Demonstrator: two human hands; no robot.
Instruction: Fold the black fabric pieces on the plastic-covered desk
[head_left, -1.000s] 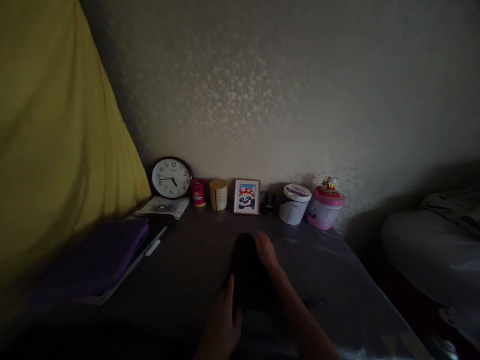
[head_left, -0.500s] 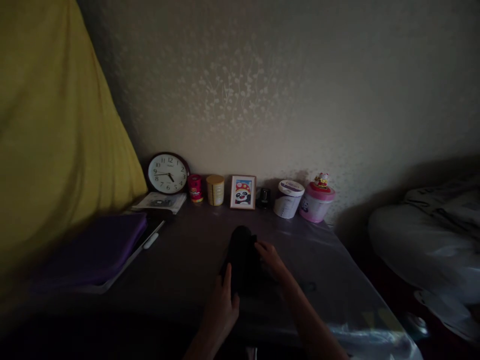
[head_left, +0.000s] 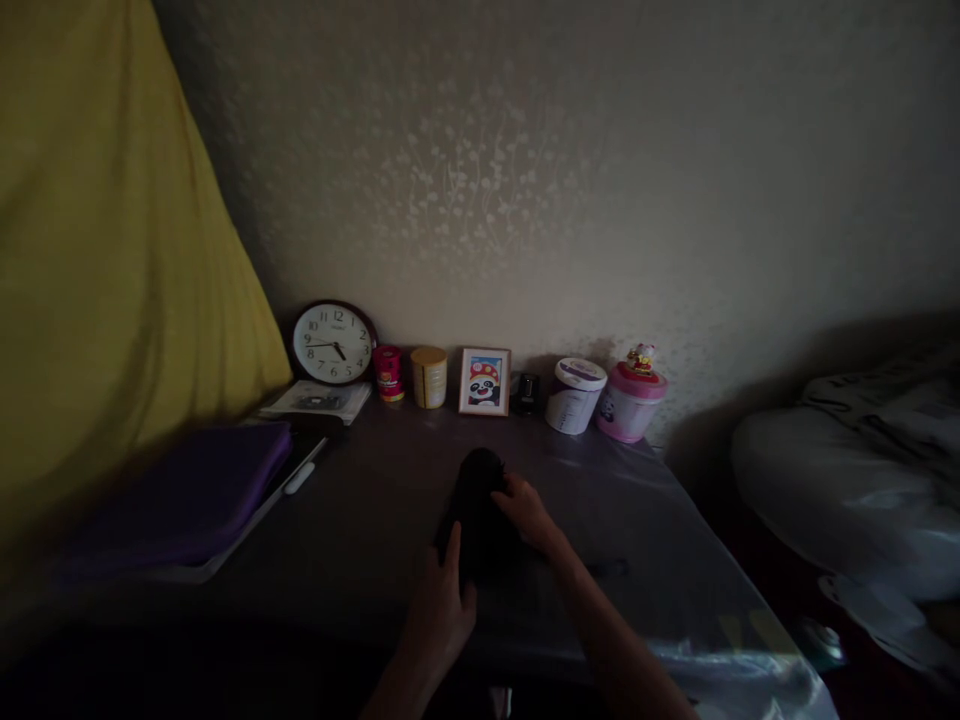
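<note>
On the table in front of me is a long black object (head_left: 478, 490) with a rounded far end. It is too dark to make out its kind; its surface looks soft. My left hand (head_left: 442, 600) grips its near left side, forefinger stretched along it and thumb apart. My right hand (head_left: 525, 508) is closed at its upper right side, with thumb and fingers pinching its edge or a flap. The object's near part merges with the shadow between my hands.
Along the wall stand a clock (head_left: 334, 342), a red tin (head_left: 388, 374), a yellow-lidded can (head_left: 429, 378), a framed panda picture (head_left: 484, 382), a small black item (head_left: 528, 393), a white tub (head_left: 576, 397) and a pink tub (head_left: 631, 402). A purple folder (head_left: 187, 490) lies left.
My right hand has moved left, bringing the pinched edge in against the black object's body. My left hand stays on its near side. The view has shifted slightly.
</note>
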